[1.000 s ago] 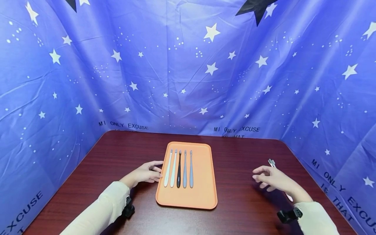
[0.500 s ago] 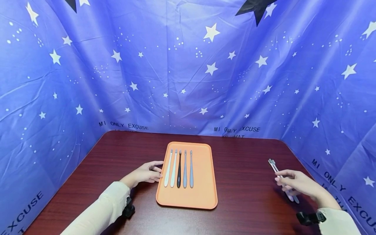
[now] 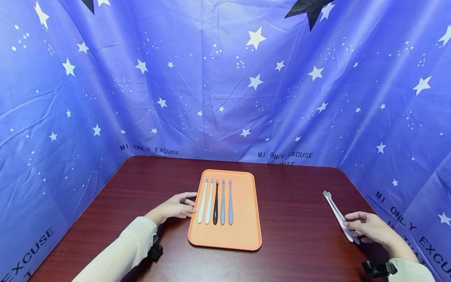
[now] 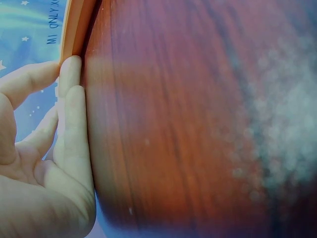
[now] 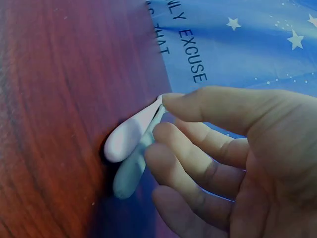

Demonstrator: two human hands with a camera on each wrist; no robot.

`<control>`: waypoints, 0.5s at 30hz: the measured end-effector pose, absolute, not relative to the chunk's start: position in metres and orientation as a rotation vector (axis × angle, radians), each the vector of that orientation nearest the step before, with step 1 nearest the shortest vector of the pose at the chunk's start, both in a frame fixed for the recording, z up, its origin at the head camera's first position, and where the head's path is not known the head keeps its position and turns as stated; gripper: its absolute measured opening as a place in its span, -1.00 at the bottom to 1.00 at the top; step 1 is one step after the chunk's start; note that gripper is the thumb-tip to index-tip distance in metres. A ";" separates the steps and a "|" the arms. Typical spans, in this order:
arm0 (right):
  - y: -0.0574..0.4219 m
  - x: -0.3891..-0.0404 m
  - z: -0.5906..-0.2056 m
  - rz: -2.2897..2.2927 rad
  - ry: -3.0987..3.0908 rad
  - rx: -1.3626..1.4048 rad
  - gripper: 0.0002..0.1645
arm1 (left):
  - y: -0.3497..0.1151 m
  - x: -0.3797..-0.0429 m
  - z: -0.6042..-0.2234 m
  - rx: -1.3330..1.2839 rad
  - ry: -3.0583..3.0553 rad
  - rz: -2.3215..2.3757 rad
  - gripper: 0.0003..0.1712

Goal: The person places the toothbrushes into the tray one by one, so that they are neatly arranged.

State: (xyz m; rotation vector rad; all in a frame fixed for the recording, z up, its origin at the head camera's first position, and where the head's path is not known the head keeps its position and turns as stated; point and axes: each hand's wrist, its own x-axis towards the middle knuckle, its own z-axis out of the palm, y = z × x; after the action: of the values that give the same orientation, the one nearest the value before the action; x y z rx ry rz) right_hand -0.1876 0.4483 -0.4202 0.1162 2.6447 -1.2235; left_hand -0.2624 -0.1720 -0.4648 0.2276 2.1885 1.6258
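An orange tray [image 3: 243,231] bears a row of several toothbrushes: white ones at the left, a black toothbrush [image 3: 216,205], then grey-blue ones. My left hand [image 3: 176,206] touches the tray's left edge with relaxed fingers; in the left wrist view the fingertips [image 4: 72,69] lie against the rim. Off to the right, a pink-white toothbrush [image 3: 340,221] and a grey-green toothbrush [image 5: 132,178] lie close together on the table, handles spreading apart. My right hand [image 3: 371,229] pinches the grey-green one along its handle, thumb and index fingertips on it. Part of that handle is hidden behind the fingers.
The dark red wooden table [image 3: 292,203] runs under everything. A blue star-patterned curtain [image 3: 225,98] closes in the back and both sides, near the table's right edge by my right hand. Each wrist wears a small black camera.
My right hand has moved right and slightly nearer, coming onto the two toothbrushes and then to the grey-green one. My left hand and the tray hold still.
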 end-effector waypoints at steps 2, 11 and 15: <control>0.447 -0.186 -0.422 -1.193 2.672 0.131 -0.35 | -0.171 -0.263 -0.465 0.226 2.190 1.624 -0.16; 0.444 -0.185 -0.425 -1.141 2.717 0.170 -0.41 | -0.172 -0.262 -0.466 0.240 2.187 1.621 -0.15; 0.445 -0.186 -0.426 -1.136 2.725 0.174 -0.41 | -0.172 -0.261 -0.464 0.253 2.186 1.626 -0.16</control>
State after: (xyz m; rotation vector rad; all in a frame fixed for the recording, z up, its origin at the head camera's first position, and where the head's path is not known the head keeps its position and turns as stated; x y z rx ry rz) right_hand -0.1856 0.4452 -0.4264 0.1739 2.7246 -1.1356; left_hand -0.2605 -0.1721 -0.4638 0.2535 2.1857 1.6262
